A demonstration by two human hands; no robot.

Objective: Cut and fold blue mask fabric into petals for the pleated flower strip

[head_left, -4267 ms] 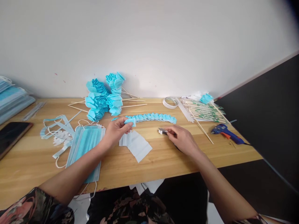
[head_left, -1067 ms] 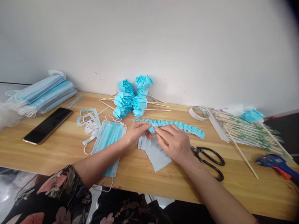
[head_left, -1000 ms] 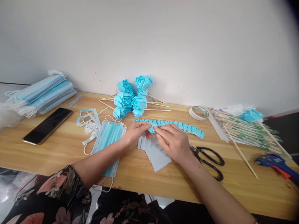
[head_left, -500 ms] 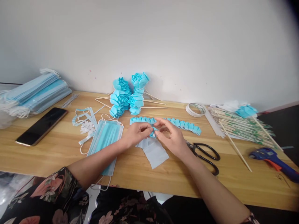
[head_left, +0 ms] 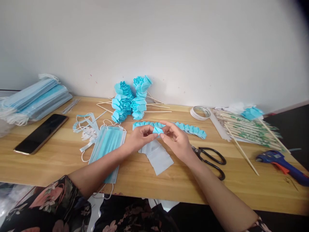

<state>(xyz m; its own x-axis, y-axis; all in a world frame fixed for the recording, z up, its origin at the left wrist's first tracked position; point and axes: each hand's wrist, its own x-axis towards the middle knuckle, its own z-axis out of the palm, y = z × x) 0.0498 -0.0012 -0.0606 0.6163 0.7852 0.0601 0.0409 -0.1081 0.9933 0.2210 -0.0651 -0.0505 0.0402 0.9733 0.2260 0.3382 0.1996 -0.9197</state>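
Between my fingertips is a small folded blue petal (head_left: 157, 130), made of thin mask-like fabric. My left hand (head_left: 142, 137) pinches its left side, and my right hand (head_left: 175, 139) pinches the right. Beneath them, pale fabric pieces (head_left: 159, 159) lie on the table. Behind my hands runs a row of folded blue petals (head_left: 191, 129), partly hidden by my fingers. Black-handled scissors (head_left: 210, 158) lie beside my right wrist, their blades covered by it. A stack of blue face masks (head_left: 108, 141) lies under and beside my left forearm.
Blue fabric roses (head_left: 123, 101) on sticks stand at the back. To the left are a phone (head_left: 41, 133), bundled masks (head_left: 36, 100) and cut scraps (head_left: 89, 129). Rightward lie a tape roll (head_left: 200, 113), wrapped sticks (head_left: 251, 129), a loose stick (head_left: 242, 151) and a blue glue gun (head_left: 281, 164).
The blue piece between my fingers now shows more of its surface, as a pointed folded shape. My hands stay almost in place, and the view has shifted slightly.
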